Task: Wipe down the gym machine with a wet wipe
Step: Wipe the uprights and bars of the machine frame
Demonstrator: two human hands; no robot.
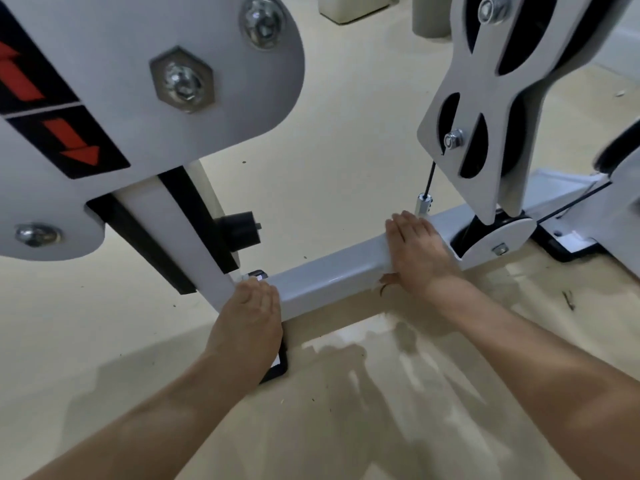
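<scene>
- Right hand: laid flat across the top of the base bar, grip apart, fingers straight and together, pointing far.
- Left hand: rests on the bar's left end, just beside the upright post. Its grip is also apart and clamps nothing.
- Wet wipe: not visible. It may lie under my right palm, but I cannot tell.
- Technique: I would keep the palm flat and the pressure even, and sweep left along the bar toward my bracing hand. The near face needs the same pass.
- Caution: the cable and its fitting stand just beyond my right fingertips, so I would work around them.
- Floor: a shiny patch lies near me, possibly wet, so footing needs care.
</scene>
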